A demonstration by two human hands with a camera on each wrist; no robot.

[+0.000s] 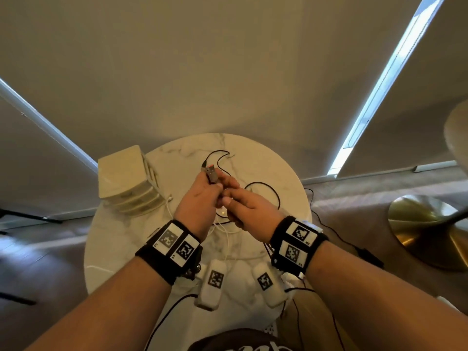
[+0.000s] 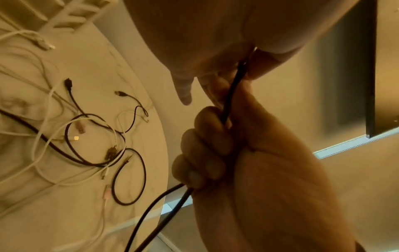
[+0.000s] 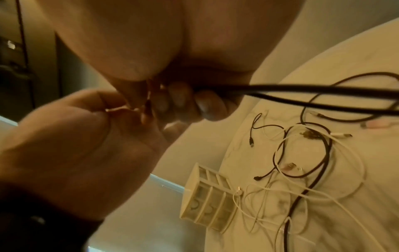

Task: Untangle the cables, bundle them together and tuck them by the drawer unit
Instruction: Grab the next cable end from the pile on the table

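Over the middle of the round marble table (image 1: 278,168) my two hands meet in the air. My left hand (image 1: 202,196) pinches a black cable (image 2: 232,95) just below its grey plug (image 1: 211,173), which sticks up past the knuckles. My right hand (image 1: 245,206) has its fingers (image 3: 202,105) curled round two strands of that black cable (image 3: 302,90). A tangle of white and black cables (image 2: 86,136) lies loose on the tabletop below. The cream drawer unit (image 1: 126,181) stands at the table's back left, with a white cable end beside it.
Two white tagged blocks (image 1: 212,285) (image 1: 268,282) lie near the table's front edge. A black lead runs off the right edge down to a black box (image 1: 372,257) on the floor. A brass lamp base (image 1: 425,229) stands at the right.
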